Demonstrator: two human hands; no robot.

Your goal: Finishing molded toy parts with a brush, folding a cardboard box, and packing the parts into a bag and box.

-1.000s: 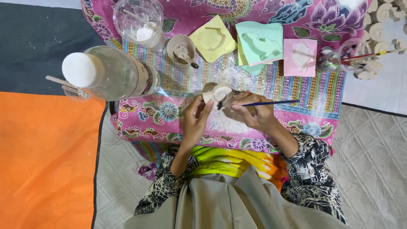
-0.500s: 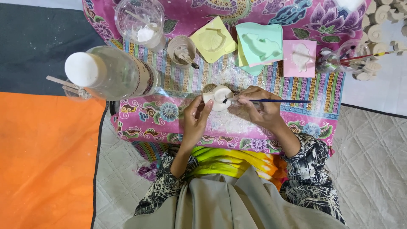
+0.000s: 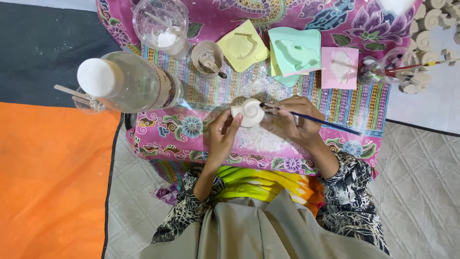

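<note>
My left hand (image 3: 223, 136) holds a small white plaster shell figure (image 3: 250, 111) by its edge, over a low table covered with a pink patterned cloth (image 3: 167, 129). My right hand (image 3: 296, 120) grips a thin blue-handled paintbrush (image 3: 326, 122), and the brush tip touches the figure's right side. White powder or crumbs lie on the cloth just below the figure.
A large clear bottle with a white cap (image 3: 124, 81) stands at the left. A clear jar (image 3: 160, 21), a small cup with a stick (image 3: 208, 57), yellow (image 3: 242, 45), teal (image 3: 294, 50) and pink (image 3: 339, 67) moulds, and a brush jar (image 3: 390, 64) line the back. Plaster shells (image 3: 431, 24) lie far right.
The brush handle has swung lower to the right while the tip stays on the figure. My left hand has turned the figure slightly.
</note>
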